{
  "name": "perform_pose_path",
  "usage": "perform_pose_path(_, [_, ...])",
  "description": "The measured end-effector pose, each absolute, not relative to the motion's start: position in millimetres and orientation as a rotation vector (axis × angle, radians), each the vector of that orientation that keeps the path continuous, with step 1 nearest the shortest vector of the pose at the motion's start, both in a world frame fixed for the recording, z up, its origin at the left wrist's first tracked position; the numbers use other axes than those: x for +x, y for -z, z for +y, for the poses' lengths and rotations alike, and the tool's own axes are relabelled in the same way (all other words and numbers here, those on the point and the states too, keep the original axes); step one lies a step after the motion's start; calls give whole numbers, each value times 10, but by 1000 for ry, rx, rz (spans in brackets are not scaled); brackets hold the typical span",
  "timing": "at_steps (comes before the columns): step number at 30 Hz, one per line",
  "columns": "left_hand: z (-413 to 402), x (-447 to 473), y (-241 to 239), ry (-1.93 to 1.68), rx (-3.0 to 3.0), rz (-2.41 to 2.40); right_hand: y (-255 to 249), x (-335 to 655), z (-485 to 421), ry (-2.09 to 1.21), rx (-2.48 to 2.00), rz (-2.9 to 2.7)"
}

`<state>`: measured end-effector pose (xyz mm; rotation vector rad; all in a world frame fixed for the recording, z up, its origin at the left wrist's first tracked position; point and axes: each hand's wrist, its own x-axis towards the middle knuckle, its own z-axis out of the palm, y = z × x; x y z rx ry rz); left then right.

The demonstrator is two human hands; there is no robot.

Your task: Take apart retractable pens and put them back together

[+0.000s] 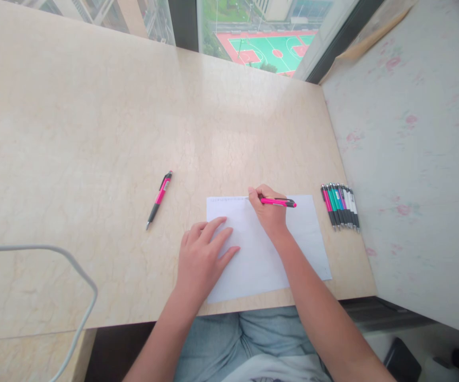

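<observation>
A white sheet of paper [293, 249] lies near the front edge of a beige marble-patterned table [94, 132]. My left hand [203, 257] rests flat on the sheet's left side, fingers spread. My right hand [267, 209] is closed around a pink pen [279, 202], its tip touching the paper near the top edge, where a faint line of writing runs. A second pink and black pen [159, 199] lies alone on the table to the left of the sheet. A row of several pens [341, 206] in pink, green, purple and white lies to the right of the sheet.
A grey cable [74, 270] loops over the table's front left part. A wall with a faded floral pattern [412, 159] stands along the right side. A window [253, 32] is behind the table's far edge. My lap in light jeans shows below the table.
</observation>
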<state>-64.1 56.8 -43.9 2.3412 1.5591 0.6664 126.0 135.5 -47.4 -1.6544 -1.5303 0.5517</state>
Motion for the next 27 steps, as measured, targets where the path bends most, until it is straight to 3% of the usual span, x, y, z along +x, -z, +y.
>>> perform_pose_path(17, [557, -647, 450, -655, 2310, 1556, 518, 1300, 1368, -489, -1685, -1525])
perform_pose_path(27, [572, -642, 433, -651, 2316, 1545, 496, 1480, 1461, -957, -1360, -888])
